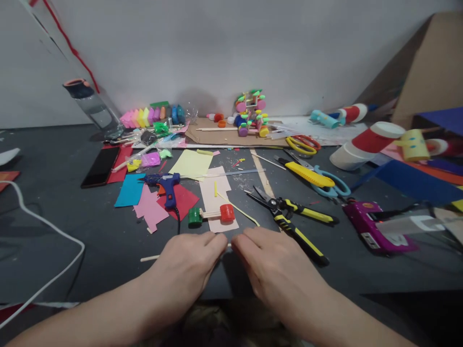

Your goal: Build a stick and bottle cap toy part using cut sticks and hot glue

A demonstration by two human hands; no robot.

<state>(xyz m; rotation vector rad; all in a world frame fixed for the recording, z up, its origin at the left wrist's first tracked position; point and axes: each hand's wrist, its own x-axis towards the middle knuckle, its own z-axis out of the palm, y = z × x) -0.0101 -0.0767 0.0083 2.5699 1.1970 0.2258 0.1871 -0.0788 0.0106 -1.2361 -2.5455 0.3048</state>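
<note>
A thin wooden stick (149, 259) pokes out to the left of my left hand (190, 258), whose fingers are closed around it. Another short bit of it shows in the narrow gap between my hands. My right hand (271, 255) is closed too, gripping the stick's other end, which its fingers hide. Just beyond my knuckles lie a green bottle cap (195, 217) and a red bottle cap (227, 213), joined by pale sticks. They rest partly on a pale pink paper strip (213, 190).
A blue glue gun (168, 185) lies on coloured paper at left, near a phone (101, 166) and water bottle (94, 111). Yellow-black pruning shears (285, 217), a yellow cutter (309, 173), blue-handled scissors (331, 183) and a purple power strip (376, 231) occupy the right.
</note>
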